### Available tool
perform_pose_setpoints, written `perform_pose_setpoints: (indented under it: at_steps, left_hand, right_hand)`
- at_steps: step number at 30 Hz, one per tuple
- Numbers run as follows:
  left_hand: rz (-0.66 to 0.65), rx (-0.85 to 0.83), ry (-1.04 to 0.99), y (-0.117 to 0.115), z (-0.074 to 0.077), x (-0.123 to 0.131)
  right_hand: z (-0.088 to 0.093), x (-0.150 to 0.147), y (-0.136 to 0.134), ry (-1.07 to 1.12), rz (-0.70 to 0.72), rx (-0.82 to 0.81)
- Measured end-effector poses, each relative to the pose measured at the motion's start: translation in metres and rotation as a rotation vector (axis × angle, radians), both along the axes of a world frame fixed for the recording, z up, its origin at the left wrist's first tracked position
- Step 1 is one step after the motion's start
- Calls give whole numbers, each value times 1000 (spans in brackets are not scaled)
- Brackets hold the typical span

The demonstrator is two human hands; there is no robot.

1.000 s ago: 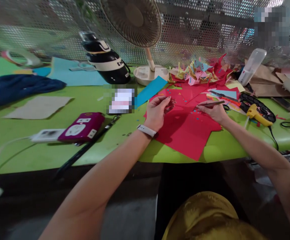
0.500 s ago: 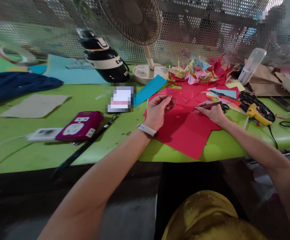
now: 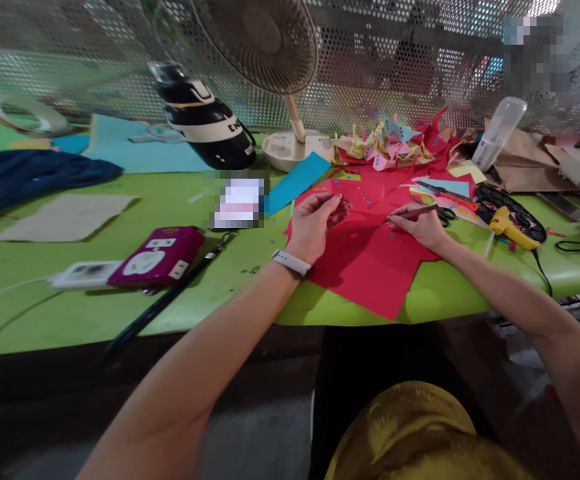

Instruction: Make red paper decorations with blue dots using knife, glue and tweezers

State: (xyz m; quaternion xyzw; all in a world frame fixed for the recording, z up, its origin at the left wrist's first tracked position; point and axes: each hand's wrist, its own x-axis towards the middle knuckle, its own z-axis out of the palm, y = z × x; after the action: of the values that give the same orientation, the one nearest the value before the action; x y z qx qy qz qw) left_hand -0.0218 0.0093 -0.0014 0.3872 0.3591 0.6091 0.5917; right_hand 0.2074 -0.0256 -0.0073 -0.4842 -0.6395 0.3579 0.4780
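Observation:
My left hand [image 3: 313,223] is over the left part of a red paper sheet [image 3: 370,280], its thumb and forefinger pinched together. Whatever is between those fingertips, if anything, is too small to make out. Dark tweezers [image 3: 420,211] are held like a pen in my right hand [image 3: 423,230], their thin tip pointing left, low over the red paper. Tiny blue dots [image 3: 393,237] lie scattered on the sheet around both hands. A blue paper strip [image 3: 300,180] lies just beyond my left hand.
Folded paper pieces [image 3: 390,143] are heaped behind the red sheet. On the right are scissors [image 3: 445,215], a yellow glue gun [image 3: 510,230] and a clear bottle [image 3: 500,133]. A fan [image 3: 297,143], black flask [image 3: 215,133], phone [image 3: 240,200] and purple box [image 3: 157,257] stand leftward.
The view has shifted slightly. Both hands stay nearly in place, the left still pinched and the right still holding the tweezers low over the red paper.

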Motion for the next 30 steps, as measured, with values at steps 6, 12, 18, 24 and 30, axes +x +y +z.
perform_pose_setpoints:
  at_steps: [6,12,18,24,30]
  left_hand:
    - [6,1,17,2,-2,-1]
    - [1,11,35,2,-3,0]
    - [-2,7,33,1,-2,0]
    - [-2,14,23,0,-2,1]
    - [-1,23,37,0,-2,1]
  right_hand:
    - [0,0,0,7,-3,-11]
    - [-1,1,1,18,-13,-20]
    - [-1,0,1,-7,-15,22]
    - [-5,-1,2,-67,-35,35]
    - [-4,-2,1,-59,-23,46]
